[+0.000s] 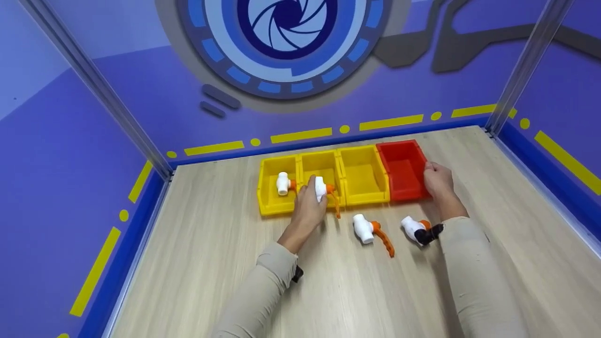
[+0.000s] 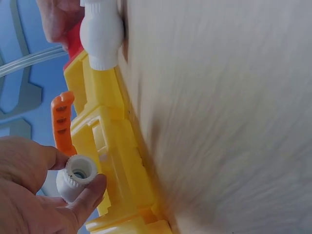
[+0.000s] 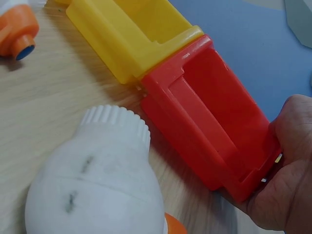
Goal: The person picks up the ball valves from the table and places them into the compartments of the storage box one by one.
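Observation:
My left hand (image 1: 307, 206) pinches a white ball valve with an orange lever handle (image 2: 77, 176) between thumb and fingers, over the front of the second yellow bin (image 1: 320, 160). In the left wrist view, the valve's round end opening faces the camera and its lever (image 2: 62, 122) points up. My right hand (image 1: 440, 183) grips the right side wall of the red bin (image 3: 209, 112), thumb at the rim. The red bin sits at the right end of the row, against the third yellow bin (image 1: 364, 176).
Another ball valve (image 1: 282, 183) lies in the leftmost yellow bin (image 1: 265, 199). Two more valves lie on the wooden table before the bins: one (image 1: 363, 228) in the middle, one (image 1: 411, 228) by my right wrist, partly covered by a black wrist device (image 1: 428, 234). Blue walls (image 1: 141, 108) enclose the table.

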`<state>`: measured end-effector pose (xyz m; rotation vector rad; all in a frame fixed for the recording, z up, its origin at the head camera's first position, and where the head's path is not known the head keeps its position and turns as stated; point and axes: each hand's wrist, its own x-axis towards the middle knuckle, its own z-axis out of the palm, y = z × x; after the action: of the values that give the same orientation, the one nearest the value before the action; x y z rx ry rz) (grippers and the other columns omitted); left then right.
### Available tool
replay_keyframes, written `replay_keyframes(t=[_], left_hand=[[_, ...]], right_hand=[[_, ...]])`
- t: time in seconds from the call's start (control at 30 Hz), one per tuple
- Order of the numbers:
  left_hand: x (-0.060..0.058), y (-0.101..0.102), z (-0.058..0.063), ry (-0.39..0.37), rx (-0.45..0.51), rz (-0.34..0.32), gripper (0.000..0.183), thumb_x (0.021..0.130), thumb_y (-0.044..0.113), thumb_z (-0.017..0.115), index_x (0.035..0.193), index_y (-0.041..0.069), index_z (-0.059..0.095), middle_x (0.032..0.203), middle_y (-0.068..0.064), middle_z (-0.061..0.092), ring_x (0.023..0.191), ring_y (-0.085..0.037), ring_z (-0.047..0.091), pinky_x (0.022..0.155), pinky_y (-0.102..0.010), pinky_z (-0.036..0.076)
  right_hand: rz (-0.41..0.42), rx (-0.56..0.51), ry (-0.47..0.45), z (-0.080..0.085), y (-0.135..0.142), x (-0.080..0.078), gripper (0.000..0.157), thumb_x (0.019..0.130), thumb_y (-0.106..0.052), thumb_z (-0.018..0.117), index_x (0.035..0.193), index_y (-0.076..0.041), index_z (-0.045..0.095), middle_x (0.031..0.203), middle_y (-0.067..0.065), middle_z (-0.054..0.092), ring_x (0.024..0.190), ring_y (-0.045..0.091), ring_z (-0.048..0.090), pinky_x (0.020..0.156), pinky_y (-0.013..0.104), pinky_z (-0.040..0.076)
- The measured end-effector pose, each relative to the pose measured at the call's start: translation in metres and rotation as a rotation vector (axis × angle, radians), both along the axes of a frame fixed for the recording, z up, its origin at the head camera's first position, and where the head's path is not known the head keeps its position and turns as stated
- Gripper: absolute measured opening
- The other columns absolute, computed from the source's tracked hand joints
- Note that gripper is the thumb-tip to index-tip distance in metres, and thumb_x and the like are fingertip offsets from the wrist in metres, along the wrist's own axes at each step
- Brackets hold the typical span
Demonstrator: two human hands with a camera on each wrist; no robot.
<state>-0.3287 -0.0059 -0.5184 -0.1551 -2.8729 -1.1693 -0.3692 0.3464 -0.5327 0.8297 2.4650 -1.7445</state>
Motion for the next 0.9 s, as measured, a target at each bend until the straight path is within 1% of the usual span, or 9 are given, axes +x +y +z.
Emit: replay_keyframes(t=[0.07, 0.17, 0.23, 0.3, 0.37, 0.43, 0.57, 0.77, 0.9], left_hand=[[-0.003, 0.001, 0.0, 0.006, -0.004, -0.004, 0.069, 0.108, 0.023, 0.062, 0.169, 0.012, 0.03, 0.156, -0.021, 0.055, 0.139, -0.033, 0.061, 0.118, -0.046, 0.05], [-0.008, 0.001, 0.002, 0.015, 0.001, 0.002, 0.07, 0.108, 0.023, 0.062, 0.169, 0.013, 0.03, 0.16, -0.022, 0.052, 0.143, -0.035, 0.059, 0.119, -0.048, 0.049], [-0.011, 0.001, 0.003, 0.011, 0.007, 0.008, 0.07, 0.109, 0.024, 0.062, 0.169, 0.013, 0.03, 0.162, -0.021, 0.051, 0.144, -0.035, 0.058, 0.12, -0.048, 0.048], [-0.013, 0.002, 0.004, 0.008, 0.008, 0.015, 0.07, 0.108, 0.025, 0.062, 0.17, 0.014, 0.03, 0.161, -0.02, 0.052, 0.142, -0.034, 0.059, 0.12, -0.048, 0.048], [-0.014, 0.001, 0.004, 0.002, 0.008, 0.025, 0.07, 0.109, 0.026, 0.062, 0.17, 0.015, 0.029, 0.16, -0.019, 0.053, 0.141, -0.033, 0.06, 0.119, -0.046, 0.049], [-0.015, 0.001, 0.004, 0.004, 0.003, 0.033, 0.07, 0.108, 0.027, 0.063, 0.169, 0.015, 0.031, 0.155, -0.018, 0.056, 0.136, -0.031, 0.062, 0.118, -0.045, 0.05], [-0.017, 0.001, 0.003, -0.007, 0.0, 0.042, 0.07, 0.108, 0.028, 0.064, 0.169, 0.015, 0.033, 0.155, -0.018, 0.057, 0.136, -0.031, 0.062, 0.118, -0.045, 0.05], [-0.021, 0.003, 0.003, 0.004, -0.031, 0.028, 0.067, 0.107, 0.025, 0.064, 0.166, 0.008, 0.037, 0.152, -0.021, 0.059, 0.132, -0.033, 0.064, 0.117, -0.045, 0.051], [-0.022, 0.006, 0.005, 0.013, -0.053, 0.021, 0.066, 0.107, 0.023, 0.064, 0.164, 0.004, 0.039, 0.144, -0.023, 0.063, 0.121, -0.033, 0.067, 0.11, -0.044, 0.056]], right_hand=[[0.009, -0.004, 0.003, 0.001, 0.0, 0.0, 0.052, 0.113, -0.037, 0.027, 0.151, -0.012, 0.052, 0.154, 0.012, 0.045, 0.132, 0.027, 0.04, 0.114, 0.041, 0.035], [0.005, 0.004, 0.045, 0.003, 0.001, -0.001, 0.046, 0.111, -0.034, 0.03, 0.134, -0.007, 0.059, 0.145, 0.014, 0.048, 0.125, 0.026, 0.042, 0.107, 0.038, 0.036], [0.001, 0.013, 0.065, 0.003, 0.001, -0.002, 0.04, 0.109, -0.032, 0.032, 0.122, -0.005, 0.058, 0.139, 0.014, 0.048, 0.121, 0.026, 0.041, 0.102, 0.036, 0.035], [-0.004, 0.03, 0.078, 0.004, 0.001, -0.003, 0.036, 0.108, -0.032, 0.033, 0.115, -0.004, 0.056, 0.136, 0.015, 0.048, 0.119, 0.026, 0.04, 0.099, 0.035, 0.034], [0.005, 0.035, 0.064, 0.004, 0.001, -0.003, 0.039, 0.11, -0.034, 0.032, 0.121, -0.007, 0.058, 0.141, 0.015, 0.047, 0.122, 0.026, 0.04, 0.103, 0.035, 0.034], [0.01, 0.035, 0.058, 0.004, 0.001, -0.003, 0.041, 0.111, -0.036, 0.031, 0.124, -0.007, 0.057, 0.143, 0.015, 0.047, 0.124, 0.027, 0.041, 0.105, 0.037, 0.034], [0.017, 0.027, 0.056, 0.002, 0.0, -0.002, 0.041, 0.112, -0.037, 0.031, 0.123, -0.006, 0.056, 0.143, 0.015, 0.047, 0.124, 0.027, 0.041, 0.105, 0.038, 0.034], [0.02, 0.014, 0.049, -0.001, 0.001, 0.001, 0.039, 0.112, -0.036, 0.03, 0.122, -0.008, 0.055, 0.14, 0.013, 0.046, 0.123, 0.026, 0.04, 0.102, 0.038, 0.033], [0.045, 0.013, 0.03, -0.002, 0.002, 0.003, 0.045, 0.113, -0.037, 0.027, 0.134, -0.008, 0.055, 0.144, 0.014, 0.044, 0.127, 0.028, 0.039, 0.106, 0.041, 0.033]])
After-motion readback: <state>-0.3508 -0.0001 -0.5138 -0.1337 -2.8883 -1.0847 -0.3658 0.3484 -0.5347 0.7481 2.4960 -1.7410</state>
